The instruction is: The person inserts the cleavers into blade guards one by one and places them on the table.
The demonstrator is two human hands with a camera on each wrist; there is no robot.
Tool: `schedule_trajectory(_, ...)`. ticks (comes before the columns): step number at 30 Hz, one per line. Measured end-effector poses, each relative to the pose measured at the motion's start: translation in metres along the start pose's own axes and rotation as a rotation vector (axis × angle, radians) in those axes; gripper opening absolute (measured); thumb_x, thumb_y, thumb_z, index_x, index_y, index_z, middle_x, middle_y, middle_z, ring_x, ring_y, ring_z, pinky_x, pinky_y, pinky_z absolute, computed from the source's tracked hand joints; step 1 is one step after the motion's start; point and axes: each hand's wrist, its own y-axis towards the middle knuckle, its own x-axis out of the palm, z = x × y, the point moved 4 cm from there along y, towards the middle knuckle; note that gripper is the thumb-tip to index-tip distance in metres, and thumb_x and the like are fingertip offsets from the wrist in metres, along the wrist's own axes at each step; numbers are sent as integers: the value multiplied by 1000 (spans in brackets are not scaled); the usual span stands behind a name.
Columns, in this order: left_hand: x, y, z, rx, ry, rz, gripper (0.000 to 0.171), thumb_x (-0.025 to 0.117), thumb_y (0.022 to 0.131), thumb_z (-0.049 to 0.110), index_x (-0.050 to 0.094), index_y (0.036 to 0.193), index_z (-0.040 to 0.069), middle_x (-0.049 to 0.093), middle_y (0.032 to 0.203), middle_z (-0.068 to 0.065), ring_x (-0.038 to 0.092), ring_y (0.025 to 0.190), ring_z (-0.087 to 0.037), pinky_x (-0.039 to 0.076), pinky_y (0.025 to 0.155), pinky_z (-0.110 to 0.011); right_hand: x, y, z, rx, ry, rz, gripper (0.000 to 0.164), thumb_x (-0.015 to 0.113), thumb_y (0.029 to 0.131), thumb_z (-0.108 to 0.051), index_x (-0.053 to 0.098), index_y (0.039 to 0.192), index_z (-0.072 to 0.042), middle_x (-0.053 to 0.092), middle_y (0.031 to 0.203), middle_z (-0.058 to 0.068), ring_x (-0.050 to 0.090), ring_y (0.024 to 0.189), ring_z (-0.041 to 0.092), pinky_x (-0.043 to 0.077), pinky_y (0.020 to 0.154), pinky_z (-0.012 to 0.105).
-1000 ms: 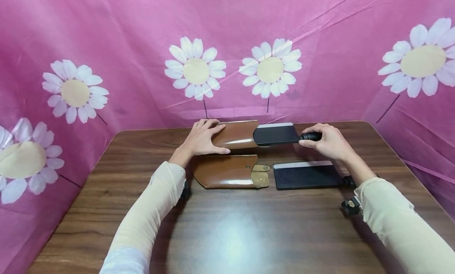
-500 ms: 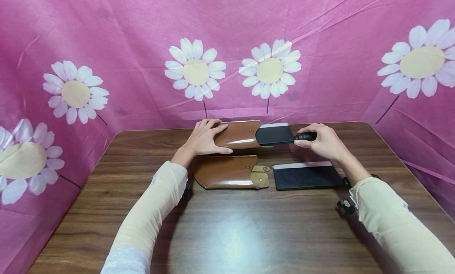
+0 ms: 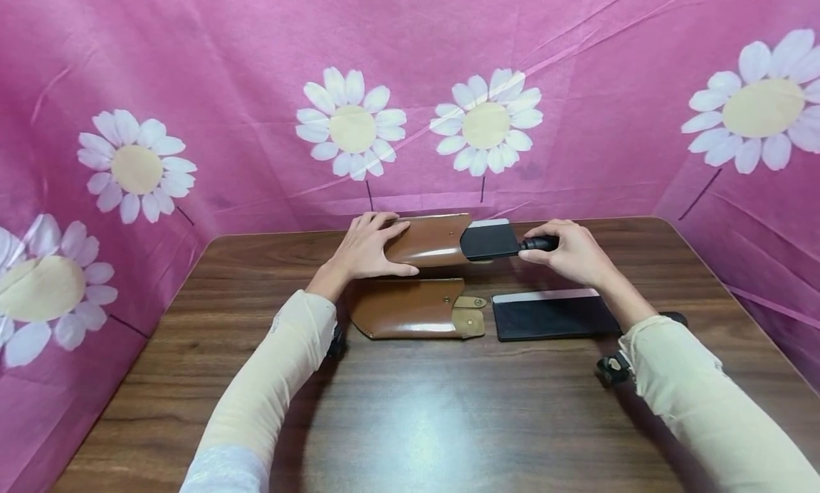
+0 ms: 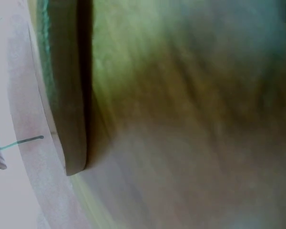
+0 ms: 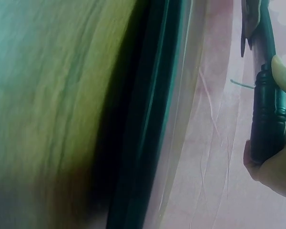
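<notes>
At the back of the table, my left hand (image 3: 371, 247) holds a brown leather sheath (image 3: 429, 241), thumb along its near side and fingers over the far side. A cleaver (image 3: 490, 241) with a black blade and pale edge is partly inside the sheath's right-hand mouth; the rest of the blade shows. My right hand (image 3: 576, 250) grips its black ribbed handle (image 5: 269, 119), thumb and fingers around it in the right wrist view. The blade's far end is hidden in the leather. The left wrist view shows no hand.
A second brown sheath (image 3: 403, 309) lies in front, its two snap straps (image 3: 470, 312) loose at the right end. Beside it lies another black cleaver (image 3: 551, 316), its handle behind my right forearm. A pink flowered cloth (image 3: 423, 66) hangs behind the wooden table (image 3: 410, 407).
My right hand has moved left, sliding the cleaver deeper into the sheath, so less blade shows. The left hand and sheath shifted slightly right, then stayed nearly still.
</notes>
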Motion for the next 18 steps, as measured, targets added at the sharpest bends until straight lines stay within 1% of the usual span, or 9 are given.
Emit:
schedule_trajectory(3,0,1,1,2,3,-2,102,67,70,81,52,151,21,44,150,-6,38,131,-31,26,108,-49,2,2,-1,-4,5,5,35,84,84,-22,76,111,-2,71,104,13,58,94,29,42,79,42)
schedule_trajectory(9,0,4,5,10,-4,0,102,69,70,80,53,151,20,45,150,-6,39,131,-31,25,109,-50,7,5,-4,-18,11,9,36,85,83,-24,76,110,-2,71,102,14,57,92,29,41,77,39)
schedule_trajectory(18,-1,9,10,27,7,13,102,67,70,81,52,151,20,45,150,-6,38,132,-30,26,108,-50,10,9,-14,-24,27,-9,37,86,83,-25,76,110,-1,71,102,16,60,90,29,43,77,40)
